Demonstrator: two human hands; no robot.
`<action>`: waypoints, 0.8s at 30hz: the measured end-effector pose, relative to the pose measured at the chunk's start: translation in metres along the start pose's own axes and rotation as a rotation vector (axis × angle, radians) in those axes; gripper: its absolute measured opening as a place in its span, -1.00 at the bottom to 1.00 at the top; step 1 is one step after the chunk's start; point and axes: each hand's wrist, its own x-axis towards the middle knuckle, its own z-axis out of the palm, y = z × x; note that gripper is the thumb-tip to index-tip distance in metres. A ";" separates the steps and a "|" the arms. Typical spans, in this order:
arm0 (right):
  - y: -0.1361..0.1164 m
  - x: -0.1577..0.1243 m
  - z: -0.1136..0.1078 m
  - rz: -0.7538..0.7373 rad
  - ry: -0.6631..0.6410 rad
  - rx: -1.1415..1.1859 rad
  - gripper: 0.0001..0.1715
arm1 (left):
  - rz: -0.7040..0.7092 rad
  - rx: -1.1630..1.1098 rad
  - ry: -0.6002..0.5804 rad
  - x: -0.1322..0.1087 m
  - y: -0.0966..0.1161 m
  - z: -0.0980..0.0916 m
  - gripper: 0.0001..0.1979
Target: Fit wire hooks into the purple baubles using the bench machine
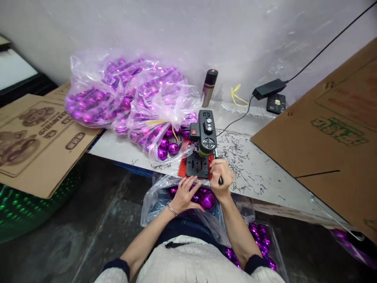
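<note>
A small black bench machine (pixel 207 131) with a red switch and round vents stands near the table's front edge. Its dark base plate (pixel 196 167) lies over a red sheet (pixel 182 167). Closed in a fist, my right hand (pixel 221 179) grips a handle at the machine's right side; a black end shows between the fingers. My left hand (pixel 186 194) is open, fingers spread just in front of the base plate, over shiny purple balls (pixel 208 200) in a clear plastic bag (pixel 150 206) on my lap. Whether its fingers touch a ball, I cannot tell.
Clear bags of purple balls (pixel 126 90) fill the table's left. A spray can (pixel 209 88) and a power adapter (pixel 269 89) stand by the wall. Black clippings (pixel 241 169) litter the tabletop. Cardboard boxes (pixel 332 133) flank both sides; a tray of balls (pixel 262 239) sits below right.
</note>
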 end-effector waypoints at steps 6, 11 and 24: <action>-0.001 -0.002 0.003 -0.001 0.022 0.026 -0.68 | -0.652 0.185 0.213 0.076 -0.063 -0.044 -0.41; -0.001 -0.004 0.003 0.009 0.020 0.037 -0.68 | -0.845 0.349 -0.228 0.146 -0.091 -0.072 -0.54; -0.003 0.007 -0.002 0.029 -0.002 0.050 -0.69 | -0.864 -0.640 -0.008 0.119 -0.079 -0.080 -0.31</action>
